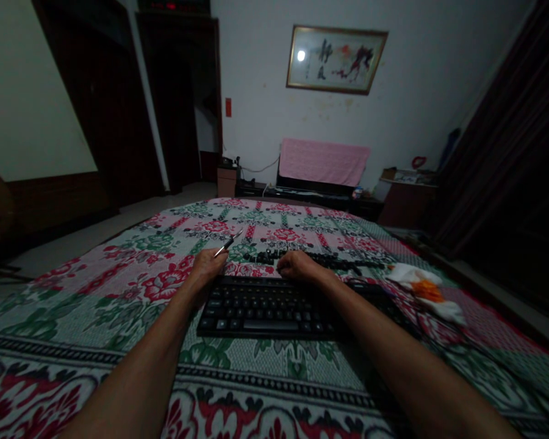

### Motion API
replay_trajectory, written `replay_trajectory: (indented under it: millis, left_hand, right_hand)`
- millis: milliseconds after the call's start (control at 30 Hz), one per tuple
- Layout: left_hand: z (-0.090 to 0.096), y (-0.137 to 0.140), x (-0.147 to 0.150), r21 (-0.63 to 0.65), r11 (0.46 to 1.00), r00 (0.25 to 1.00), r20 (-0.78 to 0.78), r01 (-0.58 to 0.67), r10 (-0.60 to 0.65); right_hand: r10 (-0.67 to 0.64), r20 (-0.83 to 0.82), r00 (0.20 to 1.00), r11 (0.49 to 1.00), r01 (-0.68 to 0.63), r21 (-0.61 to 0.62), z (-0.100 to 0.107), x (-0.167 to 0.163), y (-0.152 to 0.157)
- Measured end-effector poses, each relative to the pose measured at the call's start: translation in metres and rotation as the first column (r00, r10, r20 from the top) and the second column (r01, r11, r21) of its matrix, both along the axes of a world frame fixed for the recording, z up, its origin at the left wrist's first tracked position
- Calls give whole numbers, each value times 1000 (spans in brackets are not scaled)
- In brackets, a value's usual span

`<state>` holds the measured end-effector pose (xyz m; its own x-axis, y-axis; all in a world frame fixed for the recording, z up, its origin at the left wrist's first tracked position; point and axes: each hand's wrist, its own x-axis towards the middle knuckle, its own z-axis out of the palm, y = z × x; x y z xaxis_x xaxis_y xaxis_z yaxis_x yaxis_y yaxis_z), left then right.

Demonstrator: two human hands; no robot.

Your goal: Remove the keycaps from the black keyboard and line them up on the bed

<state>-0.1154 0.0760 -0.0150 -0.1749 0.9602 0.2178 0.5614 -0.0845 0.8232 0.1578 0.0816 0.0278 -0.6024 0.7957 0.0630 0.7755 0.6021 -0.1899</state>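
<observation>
A black keyboard [260,308] lies on the patterned cloth in front of me, partly covered by my right forearm. My left hand [209,263] is closed around a slim tool [226,245] with a dark and silver shaft, its thin tip pointing up and away; I cannot tell its exact kind. At the keyboard's far edge, my right hand [298,266] has its fingers curled together, and whatever they may pinch is hidden. Just beyond that hand, small black keycaps [332,261] lie in a rough row on the cloth.
A floral cloth [160,317] covers the wide surface under everything. To the right lies a crumpled white and orange cloth [427,291], with a dark cable [498,360] nearby. Against the far wall, a pink towel [322,161] hangs over a dark screen.
</observation>
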Motion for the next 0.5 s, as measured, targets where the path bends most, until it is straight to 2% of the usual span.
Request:
replay_trajectory:
  millis: [233, 367, 500]
  left_hand:
    - [-4, 1, -1, 10, 1000, 1000, -9, 8, -8]
    - [-8, 3, -1, 10, 1000, 1000, -4, 1, -1]
    - [-6, 1, 1, 8, 1000, 1000, -12, -10, 11]
  right_hand:
    - [-156, 131, 979, 988, 154, 25, 8, -10, -7]
    - [-139, 132, 981, 990, 135, 39, 10, -11, -6]
    - [-183, 149, 972, 977, 163, 139, 13, -16, -3]
